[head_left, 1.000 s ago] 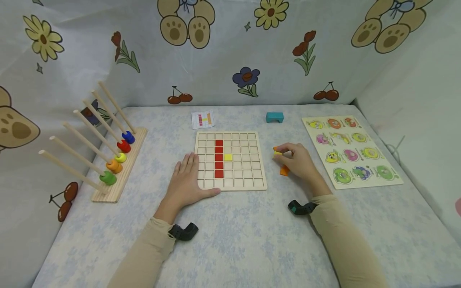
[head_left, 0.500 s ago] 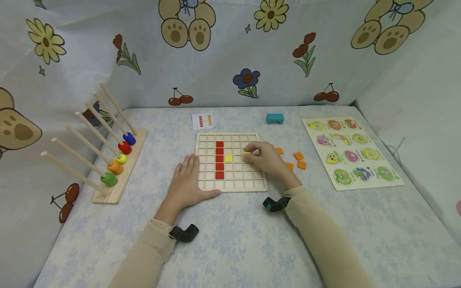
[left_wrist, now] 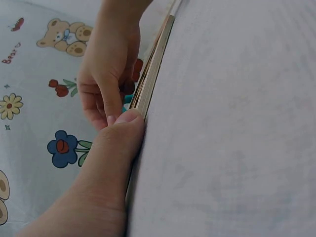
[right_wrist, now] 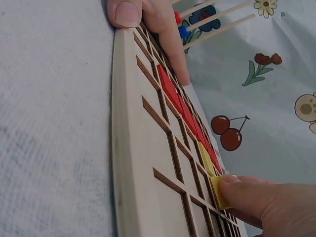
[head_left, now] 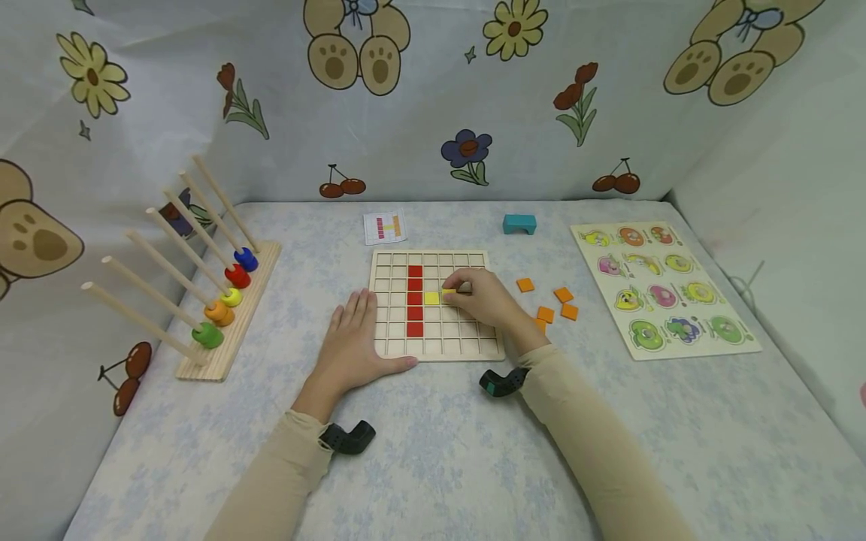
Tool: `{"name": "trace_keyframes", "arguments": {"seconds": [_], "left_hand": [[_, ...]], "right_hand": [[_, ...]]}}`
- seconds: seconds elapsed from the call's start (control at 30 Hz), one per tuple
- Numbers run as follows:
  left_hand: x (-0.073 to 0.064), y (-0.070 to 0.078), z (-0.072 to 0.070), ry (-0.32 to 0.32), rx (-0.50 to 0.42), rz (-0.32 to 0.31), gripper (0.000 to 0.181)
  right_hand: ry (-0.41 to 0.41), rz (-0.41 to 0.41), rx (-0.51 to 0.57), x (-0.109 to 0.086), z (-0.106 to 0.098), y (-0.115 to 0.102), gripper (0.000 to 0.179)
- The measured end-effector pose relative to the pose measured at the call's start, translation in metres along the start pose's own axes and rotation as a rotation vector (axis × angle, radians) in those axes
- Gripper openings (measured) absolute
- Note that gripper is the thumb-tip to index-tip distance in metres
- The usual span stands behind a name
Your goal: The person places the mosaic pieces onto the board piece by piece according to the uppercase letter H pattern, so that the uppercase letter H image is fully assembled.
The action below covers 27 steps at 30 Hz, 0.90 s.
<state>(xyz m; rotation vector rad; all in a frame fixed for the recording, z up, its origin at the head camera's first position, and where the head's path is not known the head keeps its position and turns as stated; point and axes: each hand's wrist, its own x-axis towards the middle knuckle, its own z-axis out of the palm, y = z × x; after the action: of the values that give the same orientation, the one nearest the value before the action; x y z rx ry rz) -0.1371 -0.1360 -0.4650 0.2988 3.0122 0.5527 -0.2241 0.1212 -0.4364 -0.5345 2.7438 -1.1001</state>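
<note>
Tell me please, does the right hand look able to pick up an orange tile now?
Probably not yet: the right hand pinches a yellow tile. Otherwise the way looks free: most orange tiles lie uncovered beside the board.

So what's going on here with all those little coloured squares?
A person is pinching a yellow square in their right hand at a wooden board with a grid. It's right beside another yellow square on the board; I can't tell if it's fully in its slot. Their left hand rests at the board's front left corner. Five red squares sit in a row there, and some orange squares lie on the table to the right.
</note>
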Motion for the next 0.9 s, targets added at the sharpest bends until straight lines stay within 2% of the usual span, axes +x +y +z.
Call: {"name": "trace_keyframes", "arguments": {"seconds": [0.2,0.57,0.7,0.9], "left_hand": [[0.000,0.001,-0.001,-0.005,-0.002,-0.001,0.143],[-0.001,0.002,-0.001,-0.001,0.003,0.004,0.142],[-0.001,0.002,-0.001,0.000,0.001,0.004,0.142],[-0.001,0.002,-0.001,-0.005,0.004,-0.001,0.143]], "right_hand": [[0.010,-0.042,-0.022,-0.001,-0.001,0.001,0.014],[-0.036,-0.078,-0.106,-0.004,-0.003,0.004,0.020],[-0.030,-0.094,-0.096,-0.007,-0.008,0.006,0.024],[0.016,-0.044,-0.031,-0.013,-0.021,0.012,0.024]]}}
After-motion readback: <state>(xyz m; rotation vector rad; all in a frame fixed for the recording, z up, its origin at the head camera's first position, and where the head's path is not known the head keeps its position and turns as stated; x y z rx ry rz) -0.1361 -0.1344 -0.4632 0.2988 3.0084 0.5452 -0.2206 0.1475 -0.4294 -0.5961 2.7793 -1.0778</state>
